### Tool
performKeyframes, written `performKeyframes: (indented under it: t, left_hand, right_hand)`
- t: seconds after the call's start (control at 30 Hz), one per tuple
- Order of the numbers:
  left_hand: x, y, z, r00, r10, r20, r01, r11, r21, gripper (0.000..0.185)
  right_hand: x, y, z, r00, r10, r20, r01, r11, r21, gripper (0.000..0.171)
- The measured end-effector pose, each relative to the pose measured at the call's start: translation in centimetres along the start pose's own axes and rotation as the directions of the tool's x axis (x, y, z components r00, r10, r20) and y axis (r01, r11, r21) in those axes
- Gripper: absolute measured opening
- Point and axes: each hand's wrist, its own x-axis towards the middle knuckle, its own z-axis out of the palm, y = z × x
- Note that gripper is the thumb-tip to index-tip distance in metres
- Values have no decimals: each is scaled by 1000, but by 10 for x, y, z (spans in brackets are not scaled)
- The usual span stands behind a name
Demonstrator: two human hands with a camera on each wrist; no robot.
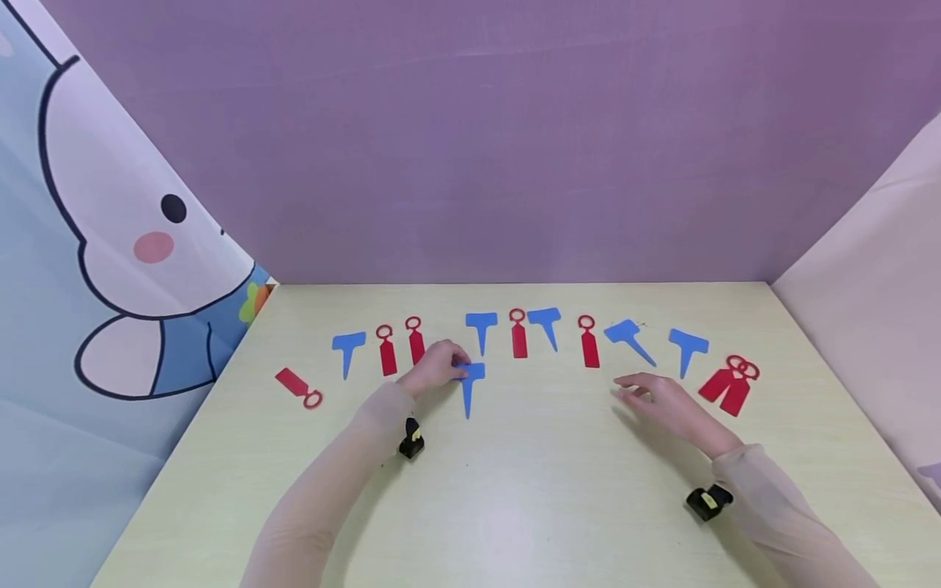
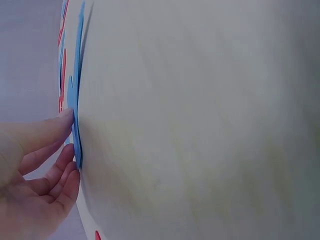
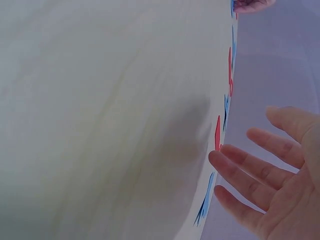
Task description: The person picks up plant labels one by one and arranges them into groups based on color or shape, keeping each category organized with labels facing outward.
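Note:
My left hand (image 1: 439, 367) pinches the head of a blue T-shaped plant label (image 1: 468, 395) between thumb and fingertips. In the left wrist view that blue label (image 2: 76, 95) is seen edge-on, close against the tabletop. Over the right half of the table, my right hand (image 1: 662, 400) has its fingers relaxed and holds nothing. In the right wrist view its fingers (image 3: 250, 170) are spread apart. Nearest to it in the head view are a red ring-topped tag (image 1: 590, 349), a blue T-shaped label (image 1: 625, 331) and another blue label (image 1: 688, 346).
Other blue labels (image 1: 348, 348) and red tags (image 1: 388, 358) lie in a loose row towards the back. One red tag (image 1: 294, 382) lies slanted at far left; two red tags (image 1: 734, 400) overlap at right. A purple cloth wall (image 1: 515, 163) stands behind the table (image 1: 529, 490).

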Motion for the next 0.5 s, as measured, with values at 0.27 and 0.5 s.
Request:
performKeyframes:
  t: [0.27, 0.5]
  left_hand:
    - [-7, 11, 1, 995, 98, 11, -98, 992, 73, 22]
    - [-23, 16, 0, 994, 100, 46, -106, 982, 157, 30]
  right_hand:
    - [3, -4, -2, 999, -27, -21, 27, 999, -17, 34]
    - [9, -10, -3, 999, -46, -17, 46, 999, -16, 33]
